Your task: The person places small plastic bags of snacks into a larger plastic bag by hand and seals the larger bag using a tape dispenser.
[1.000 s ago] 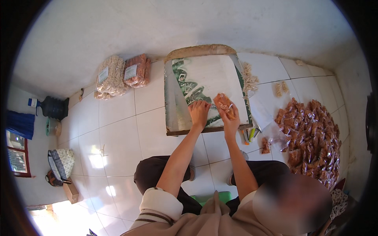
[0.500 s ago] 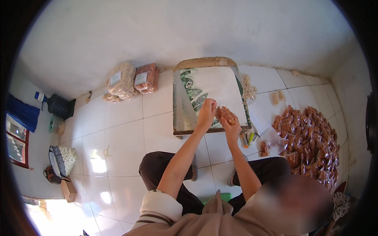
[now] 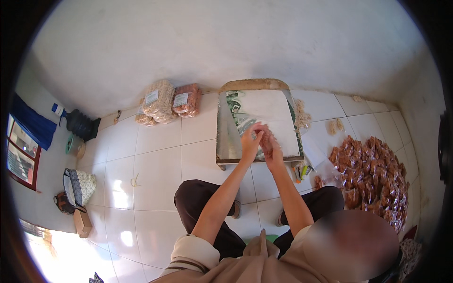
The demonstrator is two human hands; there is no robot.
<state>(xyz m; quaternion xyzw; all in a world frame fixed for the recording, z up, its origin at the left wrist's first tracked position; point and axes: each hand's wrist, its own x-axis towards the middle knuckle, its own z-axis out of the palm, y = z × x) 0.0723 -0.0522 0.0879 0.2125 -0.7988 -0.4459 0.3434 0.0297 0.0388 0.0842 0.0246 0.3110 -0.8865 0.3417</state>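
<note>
Tiled floor (image 3: 158, 165), packet (image 3: 266, 140) in right hand (image 3: 274, 154), blurred, partly hidden

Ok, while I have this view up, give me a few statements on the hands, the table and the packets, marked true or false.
1. Both the left hand and the right hand are over the low table. True.
2. The pile of packets lies on the floor to the table's left. False: the pile of packets lies to its right.
3. The right hand holds a small packet. True, though motion blurs it.
4. The pale bulk bag sits right of the reddish bulk bag. False: the pale bulk bag is on the left.
5. The blue curtain hangs by the window. True.
</note>
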